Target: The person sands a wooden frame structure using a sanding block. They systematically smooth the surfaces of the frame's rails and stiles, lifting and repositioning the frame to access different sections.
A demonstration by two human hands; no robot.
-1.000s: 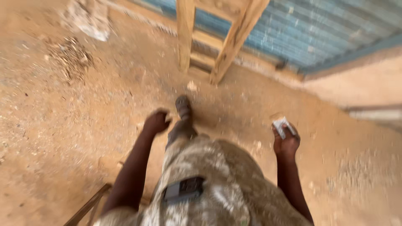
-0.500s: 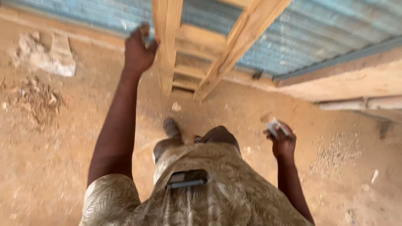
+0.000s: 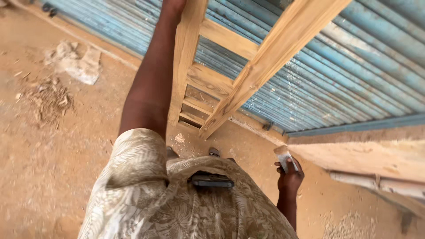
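A wooden ladder (image 3: 265,57) leans against a blue corrugated shutter (image 3: 354,71). My left arm reaches up along the ladder's left rail. My left hand (image 3: 173,4) is at the rail, cut off by the top edge of the view, so its grip is hidden. My right hand (image 3: 290,179) is low, to the right of the ladder and apart from it. It is closed around a small flat grey-and-tan piece (image 3: 283,157), held upright. I stand right at the ladder's foot, one shoe (image 3: 214,152) just showing.
A dark flat device (image 3: 212,180) is clipped on my patterned shirt. The ground is sandy dirt, with a pale rubble lump (image 3: 75,64) and dry debris (image 3: 48,99) at left. A tan ledge (image 3: 367,155) with a pipe (image 3: 385,186) runs at right.
I have stepped up close to the ladder. My left hand went from low by my side up onto the left rail and higher along it. My right hand kept hold of the small piece.
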